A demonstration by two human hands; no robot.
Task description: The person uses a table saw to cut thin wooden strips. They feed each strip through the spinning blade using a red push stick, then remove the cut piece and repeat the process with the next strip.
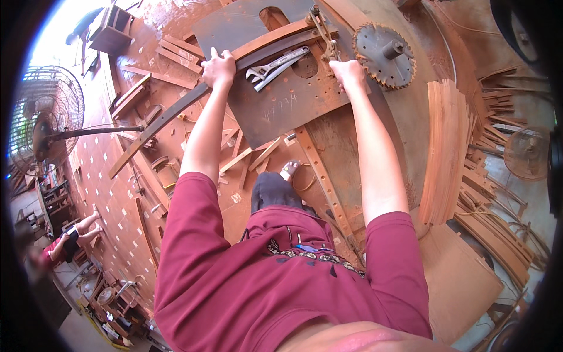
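Observation:
My left hand grips a long curved wooden strip that arcs across a dusty metal work table. My right hand rests on the strip's other end near a metal fence bar; whether its fingers close on the strip I cannot tell. Two adjustable wrenches lie on the table between my hands. A toothed circular saw blade on a shaft sits just right of my right hand.
A stack of curved wooden strips leans at the right, with more curved offcuts beyond. A standing fan is at the left. Wood scraps litter the tiled floor. Another person sits at lower left.

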